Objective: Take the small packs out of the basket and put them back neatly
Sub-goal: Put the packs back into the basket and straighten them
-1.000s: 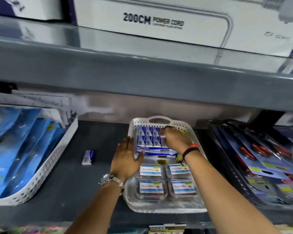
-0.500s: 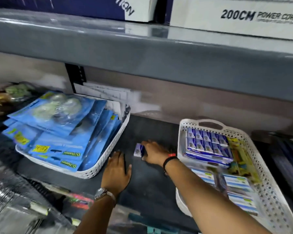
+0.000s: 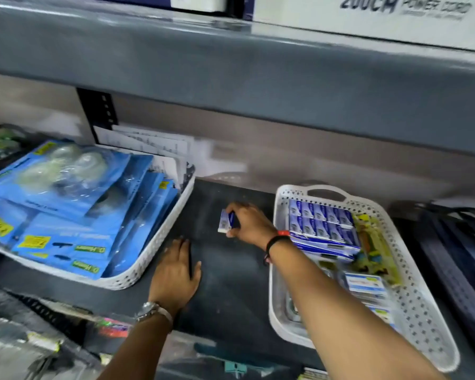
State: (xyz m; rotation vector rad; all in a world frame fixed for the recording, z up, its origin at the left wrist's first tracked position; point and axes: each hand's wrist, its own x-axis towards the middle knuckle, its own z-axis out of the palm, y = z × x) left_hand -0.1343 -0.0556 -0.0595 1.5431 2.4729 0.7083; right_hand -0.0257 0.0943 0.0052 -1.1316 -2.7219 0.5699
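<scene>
Right hand point(image 3: 247, 223) fingers clamped on small blue pack point(image 3: 226, 221) – white basket point(image 3: 280, 270) just right of them – left hand point(image 3: 176, 275) flat, fingers together.

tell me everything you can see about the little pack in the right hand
The small pack is a little rectangular box, cardboard by the look of it, blue on its upper part and white toward its lower end, with print too blurred to read. It stands tilted on the dark shelf, in the gap between the two white baskets, outside both. The right hand closes on it, fingers over its top and right side and thumb at its lower edge. Whether its lower end touches the shelf cannot be told.
</scene>
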